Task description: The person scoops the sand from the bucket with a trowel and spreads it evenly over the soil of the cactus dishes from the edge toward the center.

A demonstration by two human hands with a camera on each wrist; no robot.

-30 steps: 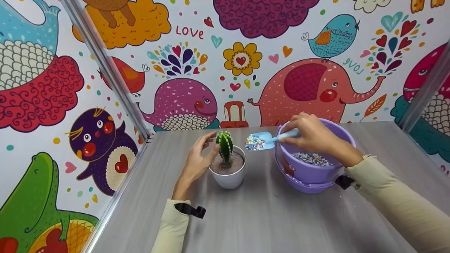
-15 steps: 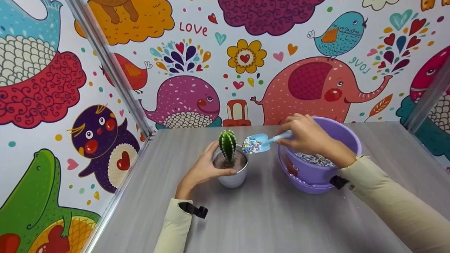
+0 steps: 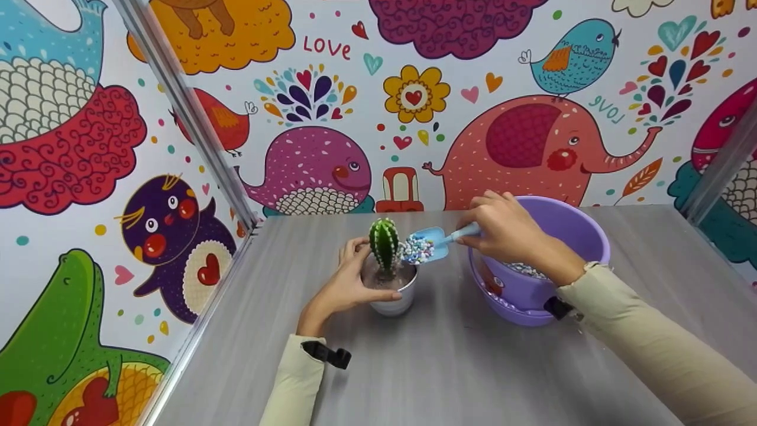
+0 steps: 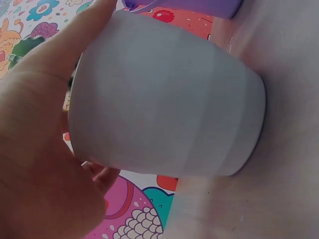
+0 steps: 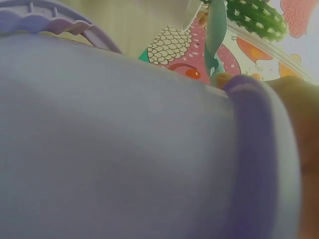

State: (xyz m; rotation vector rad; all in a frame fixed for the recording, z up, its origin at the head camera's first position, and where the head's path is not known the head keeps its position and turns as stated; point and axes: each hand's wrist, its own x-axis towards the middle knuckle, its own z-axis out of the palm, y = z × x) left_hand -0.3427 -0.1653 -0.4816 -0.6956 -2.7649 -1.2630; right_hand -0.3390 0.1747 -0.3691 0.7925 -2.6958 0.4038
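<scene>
Scoop (image 3: 438, 242) nearer cactus (image 3: 384, 241) (grey table (image 3: 437, 367) beneath)

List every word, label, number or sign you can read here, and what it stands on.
"LOVe": red word on the wall, above the painted whale.
"LOVe": mirrored word on the wall, above the trunk of the painted elephant.
Small picture on the bucket: too small to tell any lettering.
Pot and scoop: no text visible.
</scene>
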